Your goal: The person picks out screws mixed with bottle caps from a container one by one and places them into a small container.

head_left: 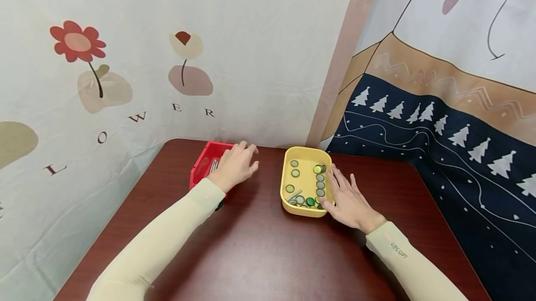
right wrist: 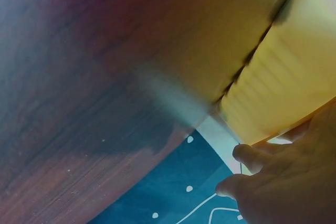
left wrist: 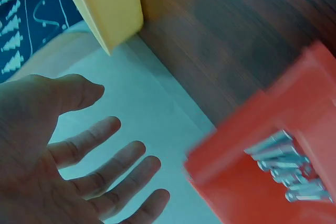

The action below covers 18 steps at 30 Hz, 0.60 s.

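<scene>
My left hand (head_left: 236,165) hovers at the right side of a red bin (head_left: 195,170), its fingers spread and holding nothing. Several silver metal bolts (left wrist: 286,166) lie inside that bin, as the left wrist view shows. To the right stands a yellow rectangular tub (head_left: 286,170). My right hand (head_left: 349,201) rests at its right rim, fingers extended along the edge and thumb over the front corner. Inside the tub are several round discs like bottle caps (head_left: 295,173), some of them green (head_left: 310,201), and a thin silver rod (head_left: 294,195).
Both containers stand on a dark reddish-brown table (head_left: 268,254), near its back edge. Behind it hangs a pale printed cloth (head_left: 259,59); a navy cloth with white trees (head_left: 418,152) hangs at the right. A small dark item (head_left: 220,205) shows beneath my left wrist.
</scene>
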Motion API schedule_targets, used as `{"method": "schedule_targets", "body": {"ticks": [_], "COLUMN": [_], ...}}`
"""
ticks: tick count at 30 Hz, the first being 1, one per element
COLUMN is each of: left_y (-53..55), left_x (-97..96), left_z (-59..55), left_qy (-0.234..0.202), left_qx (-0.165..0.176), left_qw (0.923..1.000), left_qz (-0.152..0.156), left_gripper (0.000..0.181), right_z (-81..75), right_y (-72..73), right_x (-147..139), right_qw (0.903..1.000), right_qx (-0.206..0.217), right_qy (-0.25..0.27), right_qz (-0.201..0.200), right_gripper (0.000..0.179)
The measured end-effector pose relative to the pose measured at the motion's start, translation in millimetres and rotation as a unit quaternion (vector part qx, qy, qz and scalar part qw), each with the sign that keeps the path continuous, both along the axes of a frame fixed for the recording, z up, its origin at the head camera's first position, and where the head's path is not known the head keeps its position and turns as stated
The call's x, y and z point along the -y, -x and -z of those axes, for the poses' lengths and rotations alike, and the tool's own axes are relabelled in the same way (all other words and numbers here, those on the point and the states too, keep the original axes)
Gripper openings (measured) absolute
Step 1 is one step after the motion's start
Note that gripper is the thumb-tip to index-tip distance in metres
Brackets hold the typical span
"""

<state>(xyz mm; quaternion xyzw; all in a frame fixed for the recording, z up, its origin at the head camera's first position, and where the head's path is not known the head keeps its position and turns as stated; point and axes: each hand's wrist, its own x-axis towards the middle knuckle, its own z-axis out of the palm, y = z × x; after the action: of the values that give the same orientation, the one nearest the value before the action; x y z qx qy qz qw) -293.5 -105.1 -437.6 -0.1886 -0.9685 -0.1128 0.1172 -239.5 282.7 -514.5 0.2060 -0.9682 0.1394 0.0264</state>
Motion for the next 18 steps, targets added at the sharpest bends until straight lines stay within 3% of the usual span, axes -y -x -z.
{"method": "schedule_targets", "body": {"ticks": [12,18], "left_y": [-12.0,-16.6], "left_x": [-56.4,-84.6], "left_z": [-0.7,-1.4], "left_qy": [0.042,0.073], "left_qx": [-0.029,-0.004], "left_qw": [0.9961,0.9924], "left_qz": [0.073,0.099], "left_gripper": [0.034,0.039], "right_z": [-0.3,-1.1], "right_y": [0.1,0.1], "right_x": [0.3,0.0], "right_qw": [1.0000,1.0000], "right_qx": [0.001,0.002], "right_qy": [0.000,0.001], "right_qz": [0.000,0.003], "right_gripper": [0.096,0.096]}}
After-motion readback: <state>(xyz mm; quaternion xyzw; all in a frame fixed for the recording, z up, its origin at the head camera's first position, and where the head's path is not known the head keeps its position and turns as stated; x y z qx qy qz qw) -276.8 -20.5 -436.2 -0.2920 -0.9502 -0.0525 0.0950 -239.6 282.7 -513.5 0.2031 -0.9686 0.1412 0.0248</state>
